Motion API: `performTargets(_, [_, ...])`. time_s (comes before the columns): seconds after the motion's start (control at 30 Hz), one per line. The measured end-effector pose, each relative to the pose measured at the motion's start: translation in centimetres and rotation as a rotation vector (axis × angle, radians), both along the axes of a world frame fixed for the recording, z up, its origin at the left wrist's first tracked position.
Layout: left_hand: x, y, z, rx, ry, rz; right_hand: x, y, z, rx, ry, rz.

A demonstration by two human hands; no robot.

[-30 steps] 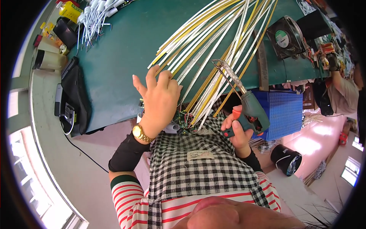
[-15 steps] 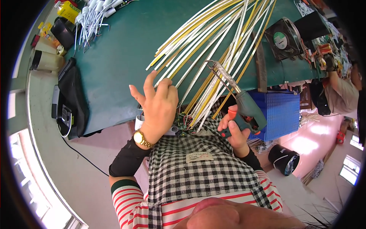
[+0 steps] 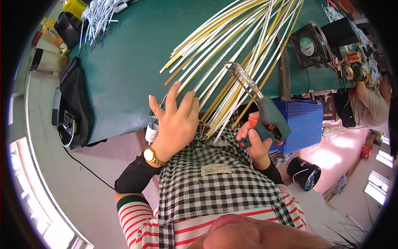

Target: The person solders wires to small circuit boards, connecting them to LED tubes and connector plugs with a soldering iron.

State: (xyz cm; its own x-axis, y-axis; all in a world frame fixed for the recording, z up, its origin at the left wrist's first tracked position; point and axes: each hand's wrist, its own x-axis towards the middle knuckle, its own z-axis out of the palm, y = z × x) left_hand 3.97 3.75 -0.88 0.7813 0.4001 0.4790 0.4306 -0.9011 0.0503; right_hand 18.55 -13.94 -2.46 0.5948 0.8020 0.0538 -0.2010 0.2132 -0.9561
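Observation:
My right hand point(image 3: 258, 141) is wrapped round a dark green soldering gun point(image 3: 273, 118) with red-orange parts. Its metal tip points up and left, above a bundle of long white and yellow LED strips point(image 3: 232, 50). My left hand point(image 3: 176, 124) has its fingers spread at the near left ends of the strips. Beside its wrist is a white cylindrical part point(image 3: 152, 133) with thin wires. Between my hands, small circuit boards and coloured wires point(image 3: 203, 132) lie at the strips' near ends, over the checked apron point(image 3: 215, 186). What lies under my left palm is hidden.
On the green table point(image 3: 124, 83) lie white wired parts point(image 3: 101, 16) at far left and a black fan point(image 3: 309, 45) at right. A black bag point(image 3: 76, 103) sits at the left edge. A blue crate point(image 3: 304, 124) and black bucket point(image 3: 306, 172) stand at right. Another person point(image 3: 369, 103) sits far right.
My left hand has shifted slightly right, and the white cylinder beside it shows more fully. The soldering gun stays in my right hand, nearly still. The view has shifted a little.

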Motion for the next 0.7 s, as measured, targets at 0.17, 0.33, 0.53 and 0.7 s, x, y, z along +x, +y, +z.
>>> performTargets(0.17, [-0.7, -0.3, -0.6, 0.025, 0.022, 0.017, -0.2, 0.1, 0.1, -0.011, 0.01, -0.007])
performTargets(0.33, [-1.2, -0.4, -0.1, -0.018, 0.043, 0.053, -0.3, 0.1, -0.1, -0.008, 0.032, -0.022])
performTargets(0.53, [-1.2, 0.3, 1.0, 0.034, 0.093, 0.07, -0.3, 0.6, 0.1, -0.02, 0.024, -0.018])
performTargets(0.7, [-0.2, 5.9, 4.5, -0.254, -0.036, -0.069, -0.2, -0.2, -0.1, -0.006, 0.009, -0.094])
